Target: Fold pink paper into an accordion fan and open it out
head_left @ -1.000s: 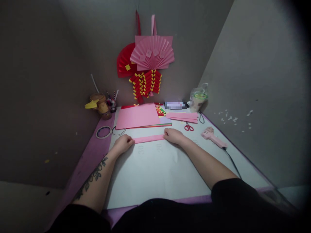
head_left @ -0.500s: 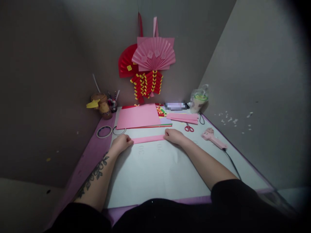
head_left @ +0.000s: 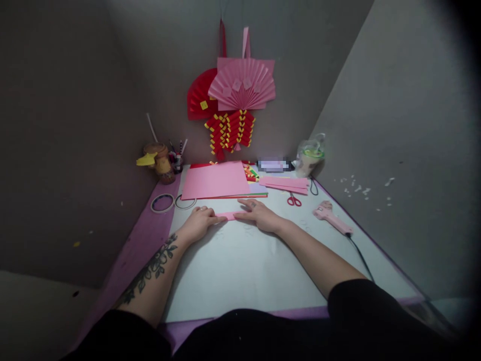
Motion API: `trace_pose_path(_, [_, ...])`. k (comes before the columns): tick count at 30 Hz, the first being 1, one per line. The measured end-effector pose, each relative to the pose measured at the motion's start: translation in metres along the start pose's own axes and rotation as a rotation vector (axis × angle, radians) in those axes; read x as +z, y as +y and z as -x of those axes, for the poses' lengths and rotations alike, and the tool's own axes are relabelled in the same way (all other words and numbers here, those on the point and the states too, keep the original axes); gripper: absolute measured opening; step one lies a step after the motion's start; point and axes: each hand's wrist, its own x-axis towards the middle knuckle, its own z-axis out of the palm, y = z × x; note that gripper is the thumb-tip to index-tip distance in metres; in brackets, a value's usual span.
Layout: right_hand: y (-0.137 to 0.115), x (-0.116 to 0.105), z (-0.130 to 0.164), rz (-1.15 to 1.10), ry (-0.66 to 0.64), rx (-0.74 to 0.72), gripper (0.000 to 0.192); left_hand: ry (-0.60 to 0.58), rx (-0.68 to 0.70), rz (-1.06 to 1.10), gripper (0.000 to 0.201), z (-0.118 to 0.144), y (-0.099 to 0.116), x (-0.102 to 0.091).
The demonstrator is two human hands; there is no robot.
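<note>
A narrow pink paper strip (head_left: 230, 216) lies across the white sheet in front of me, and its two ends are hidden under my hands. My left hand (head_left: 201, 220) rests on its left part, with the thumb reaching inward along the paper and the other fingers loosely bent. On the right part lies my right hand (head_left: 259, 214), its fingers stretched out and apart, the thumb against the strip. Just beyond the hands is a large pink paper sheet (head_left: 214, 180) on top of other coloured sheets.
Red-handled scissors (head_left: 294, 200) and pink strips (head_left: 283, 184) lie at the back right. A pink glue gun (head_left: 332, 219) with a black cord is further right. Tape rolls (head_left: 162, 203) sit left. Drink cups (head_left: 164, 165) stand at the rear corners; paper fans (head_left: 242, 85) hang on the wall.
Both hands have gone from pinching the strip's ends to lying on it closer together. The fingers of the right hand have spread, and less of the strip shows between the hands.
</note>
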Motion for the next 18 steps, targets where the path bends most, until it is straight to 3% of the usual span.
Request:
trace_pose_path(6, [-0.013, -0.006, -0.006, 0.13, -0.13, -0.047, 0.035, -0.078, 0.031, -0.086, 0.041, -0.005, 0.009, -0.002])
trace_pose_path(12, [-0.012, -0.004, -0.005, 0.146, -0.108, 0.012, 0.033, -0.083, -0.04, -0.036, 0.039, -0.004, 0.015, -0.002])
trace_pose_path(18, [-0.023, -0.023, 0.002, 0.289, -0.168, 0.156, 0.028, -0.107, -0.18, -0.023, 0.036, -0.001, 0.018, -0.012])
